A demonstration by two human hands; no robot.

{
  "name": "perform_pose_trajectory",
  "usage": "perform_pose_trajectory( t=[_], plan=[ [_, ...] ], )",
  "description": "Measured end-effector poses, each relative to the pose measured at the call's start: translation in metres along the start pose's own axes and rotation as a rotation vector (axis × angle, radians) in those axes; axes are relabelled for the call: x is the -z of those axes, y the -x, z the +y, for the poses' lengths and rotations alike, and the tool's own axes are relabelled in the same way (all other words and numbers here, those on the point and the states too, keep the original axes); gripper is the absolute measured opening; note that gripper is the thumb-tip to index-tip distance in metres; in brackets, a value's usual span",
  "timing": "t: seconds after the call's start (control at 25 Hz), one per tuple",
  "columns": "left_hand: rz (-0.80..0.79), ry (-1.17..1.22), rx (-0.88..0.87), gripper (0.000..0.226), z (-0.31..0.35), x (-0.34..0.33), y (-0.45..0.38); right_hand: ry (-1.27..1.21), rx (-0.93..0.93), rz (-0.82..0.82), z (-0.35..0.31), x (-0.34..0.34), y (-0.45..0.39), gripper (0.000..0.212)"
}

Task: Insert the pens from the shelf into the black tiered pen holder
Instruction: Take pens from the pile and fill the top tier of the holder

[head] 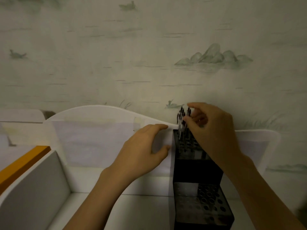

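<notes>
My right hand [209, 128] pinches a small bunch of clear-barrelled, black-tipped pens [182, 121], standing upright in the top tier of the black plastic tiered pen holder [197, 170]. My left hand [142, 150], fingers relaxed, rests against the holder's left side on the white shelf [144, 211].

2 bare forearms in view, no sleeves, no gloves, no watch or wristband. Left hand [141, 150]: nothing worn on the visible fingers, nails short. Right hand [214, 128]: possibly a thin ring on 1 finger, too blurred to confirm. Dim light, fine detail unreadable.
</notes>
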State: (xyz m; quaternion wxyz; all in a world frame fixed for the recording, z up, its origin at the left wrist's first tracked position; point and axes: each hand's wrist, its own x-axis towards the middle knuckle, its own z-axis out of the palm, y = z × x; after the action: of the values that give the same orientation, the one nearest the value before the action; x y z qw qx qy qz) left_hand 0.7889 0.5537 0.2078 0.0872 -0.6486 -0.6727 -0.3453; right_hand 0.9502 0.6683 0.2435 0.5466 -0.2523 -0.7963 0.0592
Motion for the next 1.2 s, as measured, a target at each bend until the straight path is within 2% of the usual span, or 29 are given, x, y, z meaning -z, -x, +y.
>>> perform_pose_trajectory(
  t=[0.12,0.2,0.32,0.48,0.64,0.84,1.2],
  plan=[
    [0.032,-0.041,0.029,0.054,-0.003,0.004,0.009,-0.074,0.222,0.027,-0.016,-0.002,0.01,0.035],
    [0.081,-0.057,0.067,0.057,-0.006,0.008,0.02,-0.167,0.26,-0.096,-0.025,-0.012,0.019,0.04],
    [0.129,-0.111,0.163,0.062,-0.013,0.016,0.047,-0.268,0.204,-0.346,-0.032,-0.034,0.039,0.047],
    [0.126,-0.258,0.319,0.063,-0.026,0.032,0.094,-0.246,0.156,-0.67,-0.048,-0.069,0.065,0.061],
    [0.074,-0.417,0.485,0.065,-0.035,0.052,0.145,-0.173,0.217,-0.819,-0.077,-0.108,0.09,0.068],
    [0.04,-0.582,0.61,0.065,-0.052,0.092,0.216,-0.19,0.336,-0.872,-0.142,-0.144,0.122,0.066],
    [0.124,-0.659,0.722,0.065,-0.128,0.214,0.339,-0.241,0.468,-0.773,-0.324,-0.21,0.156,0.063]
  ],
)
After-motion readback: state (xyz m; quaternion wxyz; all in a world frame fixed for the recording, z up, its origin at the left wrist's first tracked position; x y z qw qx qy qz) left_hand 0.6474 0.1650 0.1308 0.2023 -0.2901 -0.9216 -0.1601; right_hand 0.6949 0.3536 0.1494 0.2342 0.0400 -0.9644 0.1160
